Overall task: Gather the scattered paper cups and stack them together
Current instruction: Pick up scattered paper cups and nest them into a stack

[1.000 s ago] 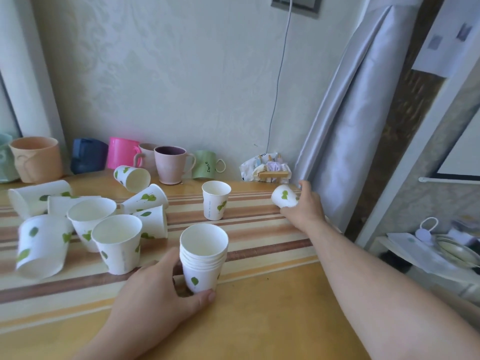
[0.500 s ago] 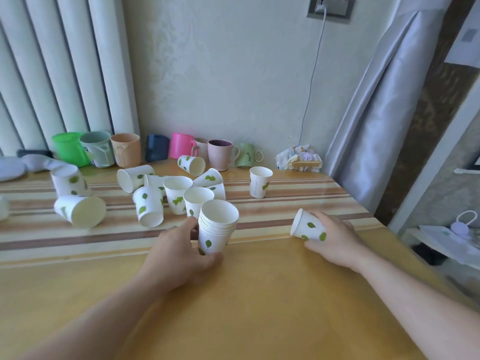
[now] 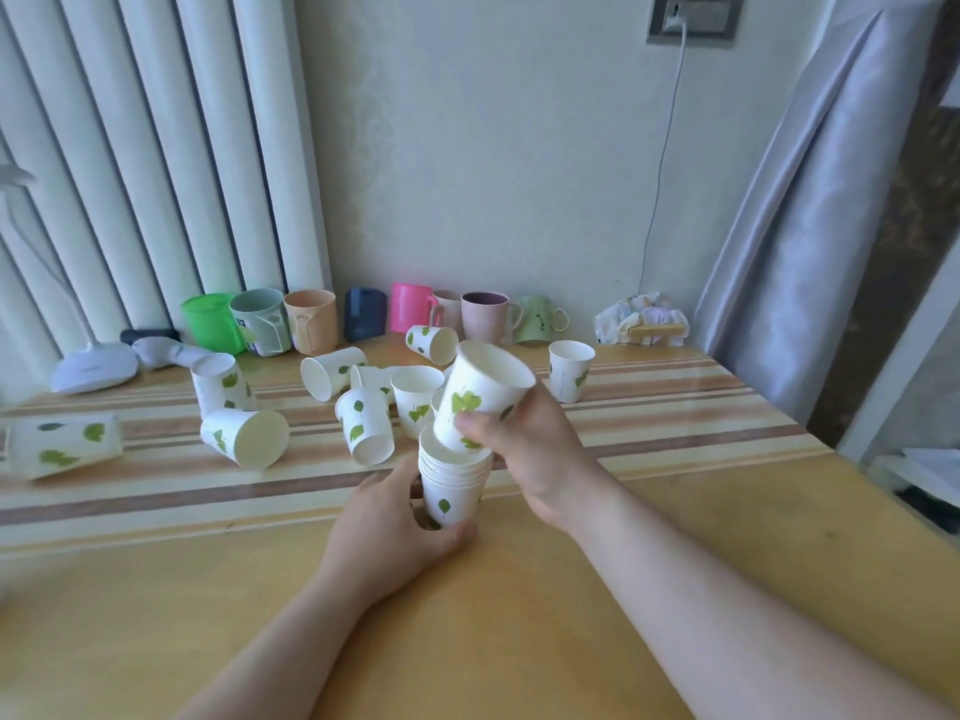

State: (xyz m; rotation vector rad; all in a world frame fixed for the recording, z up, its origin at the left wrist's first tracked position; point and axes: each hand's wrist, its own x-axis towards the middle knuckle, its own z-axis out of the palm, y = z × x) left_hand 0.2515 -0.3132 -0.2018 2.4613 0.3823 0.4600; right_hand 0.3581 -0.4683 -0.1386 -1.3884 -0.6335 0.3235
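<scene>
White leaf-printed paper cup: gripped in right hand, base entering the stack of matching paper cups, mouth tilted up and right. Stack upright, clasped by left hand.

Right hand has lifted cup off surface, carried it left; cup now tilted, base entering stack.

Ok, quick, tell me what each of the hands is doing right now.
Left hand: grips the stack of cups on the table.
Right hand: holds a single paper cup, its base entering the stack.
</scene>
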